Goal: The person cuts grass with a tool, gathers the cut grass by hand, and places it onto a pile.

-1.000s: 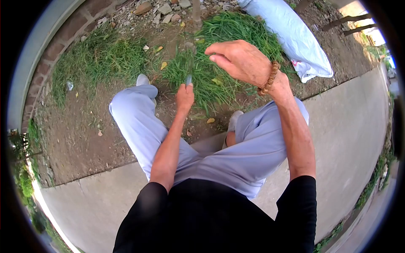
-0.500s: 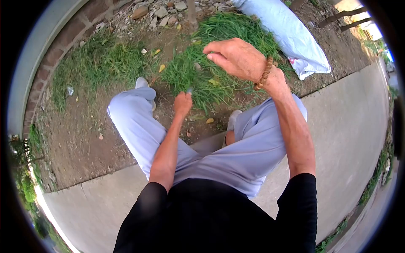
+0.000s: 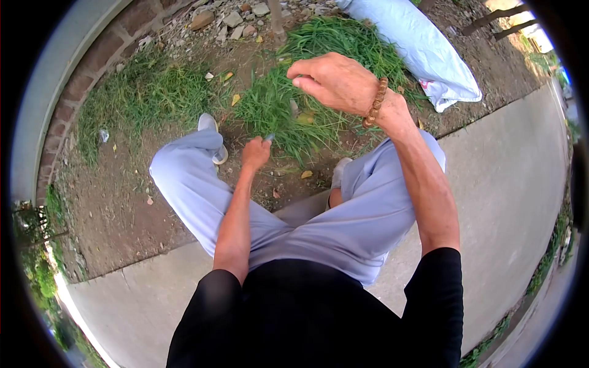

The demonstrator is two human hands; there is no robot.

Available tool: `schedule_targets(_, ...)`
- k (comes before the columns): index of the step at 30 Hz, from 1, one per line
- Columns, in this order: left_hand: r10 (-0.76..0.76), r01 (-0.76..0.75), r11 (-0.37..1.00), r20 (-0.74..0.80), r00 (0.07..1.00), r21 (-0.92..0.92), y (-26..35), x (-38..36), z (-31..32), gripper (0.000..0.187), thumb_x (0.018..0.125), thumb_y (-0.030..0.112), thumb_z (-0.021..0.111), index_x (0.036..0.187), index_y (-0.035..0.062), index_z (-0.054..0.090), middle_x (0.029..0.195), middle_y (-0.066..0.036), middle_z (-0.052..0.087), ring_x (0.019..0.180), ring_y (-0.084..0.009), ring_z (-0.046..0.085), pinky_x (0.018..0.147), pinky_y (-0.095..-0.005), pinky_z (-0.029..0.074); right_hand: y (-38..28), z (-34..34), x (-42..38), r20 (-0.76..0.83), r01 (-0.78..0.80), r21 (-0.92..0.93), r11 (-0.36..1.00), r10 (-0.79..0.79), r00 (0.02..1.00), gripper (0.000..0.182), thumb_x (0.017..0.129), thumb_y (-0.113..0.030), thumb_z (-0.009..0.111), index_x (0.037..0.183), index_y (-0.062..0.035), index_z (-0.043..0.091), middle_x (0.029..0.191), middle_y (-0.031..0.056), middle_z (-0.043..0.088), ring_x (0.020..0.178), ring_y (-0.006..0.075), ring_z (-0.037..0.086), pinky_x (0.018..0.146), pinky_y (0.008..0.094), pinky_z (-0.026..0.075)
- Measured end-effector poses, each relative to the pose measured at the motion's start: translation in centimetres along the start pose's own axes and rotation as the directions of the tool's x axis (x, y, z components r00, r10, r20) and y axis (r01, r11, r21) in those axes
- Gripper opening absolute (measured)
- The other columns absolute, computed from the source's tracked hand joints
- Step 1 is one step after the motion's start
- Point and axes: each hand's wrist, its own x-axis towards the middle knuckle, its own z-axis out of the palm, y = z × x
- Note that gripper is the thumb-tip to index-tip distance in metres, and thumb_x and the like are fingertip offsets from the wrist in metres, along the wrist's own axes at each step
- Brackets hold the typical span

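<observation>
My left hand is closed round a hand tool with a grey-blue shank, low between my knees at the near edge of the grass. The tool's far end is blurred among the blades. A heap of cut-looking green grass lies on the soil just beyond this hand. Over the heap hangs my right hand, with a brown beaded bracelet at the wrist. Its fingers are loosely bent, the thumb sits a little apart below them, and nothing shows between them.
A pale blue-white sack lies beyond the heap at the upper right. More grass covers the soil at left. Stones and a thin trunk stand at the back, by a brick-edged wall. Concrete paving runs under me.
My left hand has drawn slightly left and back toward me, and the tool's shank has tilted more to the right. My right hand has shifted a little left.
</observation>
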Motion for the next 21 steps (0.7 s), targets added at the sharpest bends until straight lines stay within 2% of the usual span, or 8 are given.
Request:
schedule_targets(3, -0.097, 0.105, 0.994, -0.181, 0.979, 0.032, 0.7, 0.3, -0.6, 0.036, 0.088, 0.034, 0.052, 0.092, -0.0011, 0.059, 0.093, -0.028, 0.064, 0.092, -0.0438, 0.061, 0.078, -0.0516, 0.047, 0.1, -0.1, 0.0, 0.014, -0.016, -0.017, 1.000, 0.017, 1.000, 0.017, 0.089, -0.018, 0.054, 0.093, -0.0044, 0.064, 0.077, 0.0160, 0.065, 0.079, 0.0351, 0.063, 0.070, 0.0460, 0.050)
schedule_targets(7, -0.058, 0.032, 0.995, -0.278, 0.959, -0.097, 1.1, 2.0, -1.0, 0.036, 0.088, 0.034, 0.053, 0.088, -0.0016, 0.057, 0.086, -0.027, 0.063, 0.083, -0.0423, 0.062, 0.073, -0.0503, 0.046, -0.1, -0.2, 0.0, 0.007, -0.014, -0.030, 0.999, 0.015, 1.000, 0.017, 0.089, -0.018, 0.055, 0.093, -0.0047, 0.064, 0.078, 0.0155, 0.065, 0.079, 0.0351, 0.064, 0.070, 0.0462, 0.050)
schedule_targets(9, -0.028, -0.090, 0.921, -0.296, 0.955, -0.379, 2.1, 2.5, -0.4, 0.035, 0.089, 0.033, 0.056, 0.077, 0.0001, 0.053, 0.063, -0.010, 0.053, 0.060, -0.0222, 0.051, 0.059, -0.0387, 0.042, -0.1, -0.1, -0.1, -0.026, 0.020, -0.040, 0.999, -0.021, 0.999, 0.017, 0.089, -0.018, 0.055, 0.093, -0.0050, 0.064, 0.079, 0.0153, 0.065, 0.079, 0.0350, 0.064, 0.070, 0.0464, 0.050)
schedule_targets(10, -0.027, -0.090, 0.921, -0.293, 0.956, -0.379, 2.8, 2.3, 0.0, 0.035, 0.089, 0.033, 0.056, 0.077, 0.0001, 0.053, 0.063, -0.010, 0.053, 0.060, -0.0222, 0.051, 0.059, -0.0387, 0.042, 0.0, -0.1, -0.1, -0.026, 0.016, -0.039, 0.999, -0.017, 1.000, 0.017, 0.089, -0.018, 0.055, 0.093, -0.0050, 0.064, 0.079, 0.0153, 0.065, 0.079, 0.0350, 0.064, 0.070, 0.0464, 0.050)
schedule_targets(12, 0.026, -0.108, 0.867, -0.172, 0.985, -0.487, 4.3, 1.7, 0.7, 0.036, 0.088, 0.032, 0.056, 0.080, -0.0022, 0.053, 0.073, -0.022, 0.059, 0.066, -0.0353, 0.055, 0.064, -0.0444, 0.042, 0.0, -0.2, 0.0, -0.003, -0.002, -0.041, 0.999, 0.002, 1.000, 0.016, 0.089, -0.018, 0.055, 0.093, -0.0053, 0.064, 0.079, 0.0157, 0.065, 0.080, 0.0351, 0.064, 0.070, 0.0468, 0.051)
schedule_targets(16, 0.065, -0.090, 0.895, -0.071, 0.995, -0.437, 2.1, 2.3, 6.3, 0.037, 0.088, 0.034, 0.055, 0.082, -0.0029, 0.054, 0.074, -0.024, 0.058, 0.070, -0.0395, 0.057, 0.066, -0.0449, 0.044, -0.2, -0.1, 0.3, 0.009, 0.003, -0.039, 0.999, -0.003, 1.000, 0.016, 0.089, -0.018, 0.055, 0.094, -0.0055, 0.064, 0.079, 0.0160, 0.065, 0.081, 0.0355, 0.064, 0.070, 0.0467, 0.051)
schedule_targets(18, -0.004, 0.009, 0.979, 0.028, 1.000, -0.205, 1.3, 1.9, 6.8, 0.041, 0.087, 0.037, 0.055, 0.084, -0.0040, 0.057, 0.078, -0.026, 0.060, 0.076, -0.0433, 0.059, 0.069, -0.0477, 0.044, -0.1, -0.1, 0.2, 0.034, -0.017, -0.027, 0.999, 0.018, 0.999, 0.017, 0.089, -0.019, 0.055, 0.095, -0.0056, 0.063, 0.079, 0.0163, 0.065, 0.081, 0.0360, 0.063, 0.070, 0.0470, 0.051)
schedule_targets(21, -0.033, 0.013, 0.967, -0.076, 0.997, -0.254, 1.4, 1.9, 5.3, 0.043, 0.085, 0.038, 0.055, 0.082, -0.0045, 0.059, 0.082, -0.027, 0.062, 0.080, -0.0456, 0.059, 0.072, -0.0499, 0.044, 0.2, -0.3, -0.2, 0.016, -0.013, -0.041, 0.999, 0.014, 1.000, 0.017, 0.089, -0.019, 0.055, 0.095, -0.0053, 0.063, 0.079, 0.0168, 0.065, 0.080, 0.0366, 0.063, 0.070, 0.0469, 0.050)
